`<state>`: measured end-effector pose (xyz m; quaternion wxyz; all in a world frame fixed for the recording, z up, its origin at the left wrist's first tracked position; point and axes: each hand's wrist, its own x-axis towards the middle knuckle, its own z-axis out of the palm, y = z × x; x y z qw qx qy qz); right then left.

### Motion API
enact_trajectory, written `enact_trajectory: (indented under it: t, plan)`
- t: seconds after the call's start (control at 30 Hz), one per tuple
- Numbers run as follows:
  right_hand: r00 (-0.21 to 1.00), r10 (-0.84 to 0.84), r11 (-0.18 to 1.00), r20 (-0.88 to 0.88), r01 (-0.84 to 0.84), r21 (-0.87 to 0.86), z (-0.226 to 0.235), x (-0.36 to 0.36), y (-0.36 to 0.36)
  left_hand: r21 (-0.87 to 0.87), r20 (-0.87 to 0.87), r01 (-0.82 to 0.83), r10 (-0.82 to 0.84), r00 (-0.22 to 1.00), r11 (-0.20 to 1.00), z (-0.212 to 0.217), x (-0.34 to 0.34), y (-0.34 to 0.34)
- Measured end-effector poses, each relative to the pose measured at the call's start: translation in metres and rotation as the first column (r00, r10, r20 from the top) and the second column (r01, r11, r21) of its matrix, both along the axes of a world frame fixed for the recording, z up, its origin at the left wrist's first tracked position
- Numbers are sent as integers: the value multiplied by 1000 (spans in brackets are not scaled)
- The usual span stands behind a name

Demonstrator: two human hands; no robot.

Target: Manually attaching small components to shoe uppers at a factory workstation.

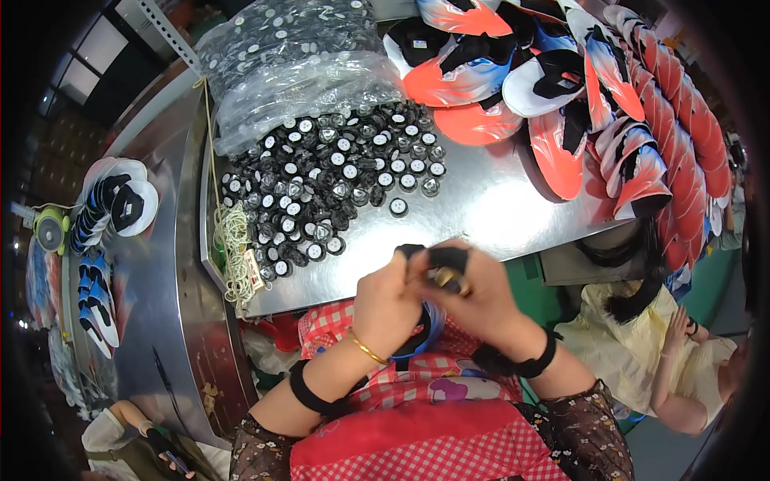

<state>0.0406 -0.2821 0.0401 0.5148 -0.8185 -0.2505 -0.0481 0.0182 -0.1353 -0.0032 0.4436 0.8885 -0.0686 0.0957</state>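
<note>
My hands meet over the table's near edge, above my lap. My left hand [385, 301] is closed on the black collar of a shoe upper [433, 327], whose blue side hangs below between my wrists. My right hand [488, 295] is also closed, pinching black material at the top of the upper. A small dark, round piece with a gold-coloured glint [448, 280] shows at its fingers, too blurred to name. On the metal table [365, 268] just beyond lies a heap of small round black-and-clear dials [321, 172] with white centres.
Behind the dials lies a clear plastic bag [297, 64] of more dials. Red, white and blue shoe uppers [557, 152] are piled at the back right. A bundle of pale cord [234, 252] hangs at the table's left corner. Other people sit at right [642, 345] and lower left.
</note>
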Motion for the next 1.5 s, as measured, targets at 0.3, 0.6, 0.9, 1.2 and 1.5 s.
enact_trajectory:
  t: [0.3,0.6,0.9,1.2,1.5]
  plan:
    - [956,-221,954,-192,253,162,-22,6,-11,-822,-416,-135,-421,806,554,23,9,1]
    - [864,-172,911,473,322,-257,-19,2,-19,-776,-445,-232,-247,861,586,18,9,-5]
    - [882,-29,920,-471,208,333,-23,-5,-17,-776,-373,-170,-224,900,608,19,4,-4]
    - [868,-51,937,-494,213,277,-34,-5,-18,-814,-363,-182,-237,901,551,16,6,-4]
    - [937,-189,810,292,317,-494,-33,-5,-25,-767,-439,-220,-242,865,603,17,4,-9]
